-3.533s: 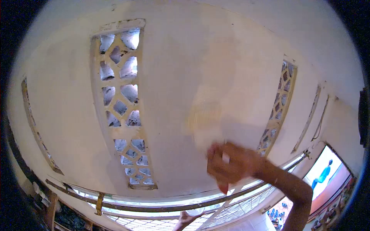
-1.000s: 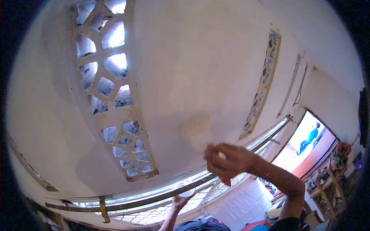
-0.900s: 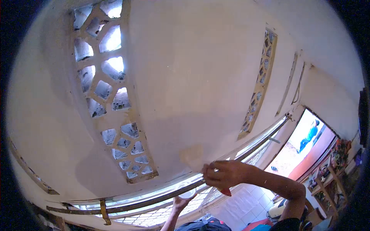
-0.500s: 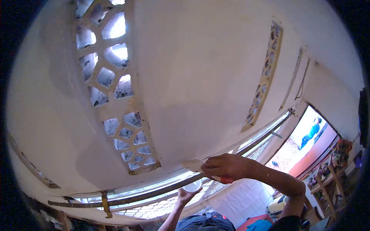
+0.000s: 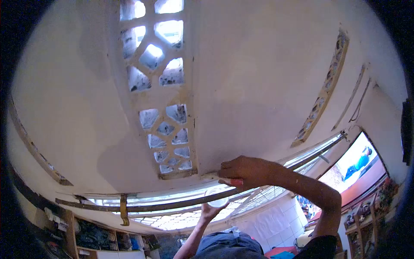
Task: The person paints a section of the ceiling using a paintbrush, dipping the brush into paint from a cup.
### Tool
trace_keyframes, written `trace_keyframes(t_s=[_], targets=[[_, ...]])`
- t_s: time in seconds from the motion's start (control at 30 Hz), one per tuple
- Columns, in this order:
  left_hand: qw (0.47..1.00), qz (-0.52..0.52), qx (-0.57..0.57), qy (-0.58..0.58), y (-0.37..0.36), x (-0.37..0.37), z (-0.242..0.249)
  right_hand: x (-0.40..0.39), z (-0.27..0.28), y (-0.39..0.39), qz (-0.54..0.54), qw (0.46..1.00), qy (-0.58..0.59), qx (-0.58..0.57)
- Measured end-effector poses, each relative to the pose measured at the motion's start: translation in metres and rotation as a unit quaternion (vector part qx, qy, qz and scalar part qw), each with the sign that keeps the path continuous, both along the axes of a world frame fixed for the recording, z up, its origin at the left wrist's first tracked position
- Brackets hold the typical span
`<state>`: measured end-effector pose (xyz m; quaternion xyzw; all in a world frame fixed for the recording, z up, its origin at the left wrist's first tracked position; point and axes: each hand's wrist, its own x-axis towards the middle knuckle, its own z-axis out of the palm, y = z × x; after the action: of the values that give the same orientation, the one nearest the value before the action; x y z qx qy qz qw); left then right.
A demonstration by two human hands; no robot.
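Observation:
My right hand (image 5: 239,172) is raised to the wall, its fingers closed around a paintbrush (image 5: 236,182) whose red handle end shows below the fist. The pale brush head points left, close to the wall's lower edge just right of the patterned vent block; whether it touches is hard to make out. Lower down, my left hand (image 5: 210,211) grips a white cup (image 5: 217,199) from below, its open top facing up. The cup's contents are too bright to tell.
A long rod (image 5: 168,207) on a yellowish bracket (image 5: 124,209) runs across the window with its lattice grille. The vent block (image 5: 189,97) has rough openings. Shelves with piled goods (image 5: 97,235) stand at lower left. A person in blue (image 5: 358,164) appears beyond the doorway at right.
My view has turned, so the vent block sits further right. My right hand with the paintbrush has moved left along the wall's lower edge, toward the vent block. The cup stays in my left hand.

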<state>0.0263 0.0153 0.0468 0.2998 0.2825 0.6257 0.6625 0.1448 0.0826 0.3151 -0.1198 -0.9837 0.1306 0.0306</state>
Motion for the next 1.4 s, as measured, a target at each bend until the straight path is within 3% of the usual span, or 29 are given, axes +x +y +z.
trace_keyframes(t_s=[0.03, 0.07, 0.1, 0.13, 0.17, 0.2, 0.23, 0.3, 0.33, 0.37, 0.4, 0.5, 0.63, 0.7, 0.73, 0.77, 0.83, 0.87, 0.9, 0.97, 1.03, 1.07, 1.1, 1.17, 1.27, 1.4], targets=[[0.946, 0.063, 0.033, 0.316, 0.002, -0.002, -0.007, -0.001, 0.012, -0.003, 0.005, 0.999, -0.016, 0.031], [0.926, 0.082, 0.085, 0.358, 0.007, -0.006, -0.021, -0.001, 0.019, -0.004, 0.011, 0.998, -0.033, 0.060], [0.925, 0.090, 0.112, 0.352, 0.009, -0.008, -0.019, 0.000, 0.032, -0.005, 0.021, 0.994, -0.027, 0.101], [0.969, 0.070, 0.062, 0.231, 0.009, -0.006, -0.017, 0.002, 0.047, -0.007, 0.030, 0.989, -0.020, 0.143], [0.993, 0.049, 0.009, 0.104, 0.004, -0.004, -0.009, 0.002, 0.068, -0.006, 0.002, 0.993, -0.053, 0.104], [0.928, 0.112, 0.082, 0.347, 0.007, -0.010, -0.025, 0.002, 0.084, -0.010, 0.013, 0.987, -0.015, 0.157], [0.913, 0.112, 0.085, 0.382, 0.006, -0.013, -0.019, 0.001, 0.100, -0.015, -0.009, 0.990, 0.001, 0.139], [0.964, 0.107, 0.045, 0.238, 0.003, -0.011, 0.000, 0.002, 0.127, -0.015, -0.003, 0.986, 0.061, 0.158], [0.928, 0.134, 0.064, 0.343, 0.004, -0.013, -0.013, 0.004, 0.143, -0.017, -0.011, 0.982, 0.074, 0.171], [0.935, 0.130, 0.071, 0.322, 0.006, -0.014, -0.019, 0.007, 0.159, -0.022, -0.038, 0.984, 0.076, 0.159], [0.931, 0.140, 0.072, 0.329, 0.007, -0.015, -0.023, 0.009, 0.158, -0.013, -0.013, 0.971, 0.198, 0.130], [0.926, 0.153, 0.077, 0.336, 0.007, -0.014, -0.025, 0.008, 0.202, -0.018, 0.059, 0.962, 0.139, 0.227], [0.920, 0.158, 0.106, 0.343, 0.009, -0.014, -0.031, 0.014, 0.248, -0.017, 0.133, 0.928, 0.153, 0.313], [0.918, 0.161, 0.118, 0.344, 0.008, -0.012, -0.023, 0.020, 0.258, -0.021, 0.138, 0.827, 0.228, 0.496], [0.917, 0.156, 0.097, 0.353, 0.008, -0.012, -0.023, 0.026, 0.251, -0.027, -0.005, 0.810, 0.306, 0.500], [0.917, 0.152, 0.076, 0.361, 0.008, -0.011, -0.022, 0.034, 0.250, -0.023, -0.005, 0.809, 0.305, 0.502], [0.918, 0.153, 0.070, 0.360, 0.006, -0.010, -0.018, 0.053, 0.247, -0.014, -0.132, 0.743, 0.397, 0.523], [0.919, 0.147, 0.076, 0.358, 0.008, -0.009, -0.018, 0.061, 0.238, -0.039, -0.212, 0.745, 0.330, 0.539], [0.920, 0.142, 0.081, 0.356, 0.010, -0.009, -0.019, 0.059, 0.225, -0.050, -0.211, 0.746, 0.330, 0.539], [0.909, 0.142, 0.085, 0.382, 0.013, -0.009, -0.036, 0.035, 0.198, -0.065, -0.251, 0.865, 0.094, 0.423], [0.898, 0.142, 0.090, 0.406, 0.014, -0.006, -0.041, 0.018, 0.168, -0.076, -0.268, 0.910, -0.152, 0.277], [0.905, 0.141, 0.086, 0.391, 0.013, -0.004, -0.038, 0.027, 0.119, -0.053, -0.125, 0.975, 0.024, 0.184], [0.911, 0.138, 0.083, 0.379, 0.012, -0.004, -0.035, 0.037, 0.065, -0.023, 0.024, 0.976, 0.200, 0.078], [0.916, 0.127, 0.087, 0.370, 0.011, -0.003, -0.028, 0.026, 0.027, -0.015, 0.009, 0.995, 0.095, -0.037], [0.927, 0.112, 0.081, 0.349, 0.008, -0.002, -0.024, 0.012, 0.004, -0.004, 0.002, 0.996, 0.069, -0.057], [0.909, 0.134, 0.075, 0.387, 0.007, -0.004, -0.022, 0.007, 0.047, 0.000, -0.020, 0.999, 0.031, 0.040]])
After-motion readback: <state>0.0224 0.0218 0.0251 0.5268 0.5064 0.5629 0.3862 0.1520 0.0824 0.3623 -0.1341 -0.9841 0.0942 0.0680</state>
